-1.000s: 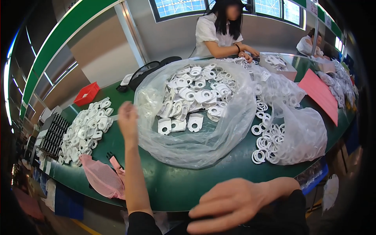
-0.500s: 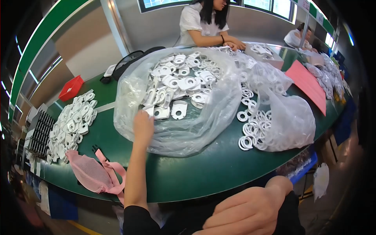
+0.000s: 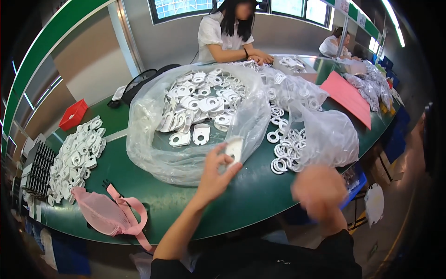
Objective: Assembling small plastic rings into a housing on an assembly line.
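Note:
Raised over the near side of the big clear plastic bag [image 3: 155, 163], my left hand [image 3: 214, 176] pinches a white plastic plate with a round hole [image 3: 236, 147] between fingers and thumb. More plates of that kind [image 3: 188, 103] lie heaped inside the opened bag, some single ones toward its near edge. My right hand [image 3: 318, 188] is smeared by motion above the table's near edge, so its fingers cannot be made out. Just beyond it, white rings [image 3: 289, 149] spill from a second clear bag [image 3: 332, 137].
At the left are another heap of white plates [image 3: 76, 151], a stack of black trays [image 3: 37, 169] and a red bin [image 3: 73, 114]. A pink mesh pouch [image 3: 100, 211] lies near the front edge. A pink sheet [image 3: 346, 98] is at right; a person [image 3: 225, 39] sits opposite.
My left hand has come out of the plate heap and moved right and nearer, bringing one plate up. My right hand has moved up and forward toward the rings. The view has shifted slightly.

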